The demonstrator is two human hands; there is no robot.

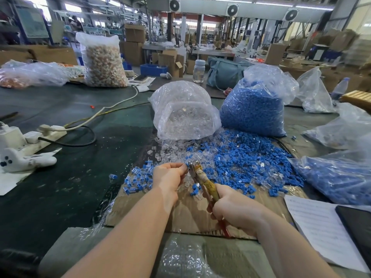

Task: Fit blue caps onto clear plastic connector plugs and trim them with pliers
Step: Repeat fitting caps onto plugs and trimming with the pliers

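Observation:
My left hand (169,175) pinches a small capped plug (187,164) at its fingertips, with a bit of blue showing. My right hand (232,209) grips the taped handles of the pliers (202,177), whose metal jaws sit against that plug. Loose blue caps (241,163) and clear plugs (170,151) lie heaped on a cardboard sheet (192,215) beyond my hands. A small pile of capped plugs (138,180) lies left of my left hand. Behind stand an open bag of clear plugs (184,111) and a bag of blue caps (255,109).
A white power strip (40,137) with cables lies on the dark table at left. Another bag of blue parts (337,177) sits at right, with papers (321,229) and a dark tablet (359,225) near the front right. Bags and boxes crowd the table's far side.

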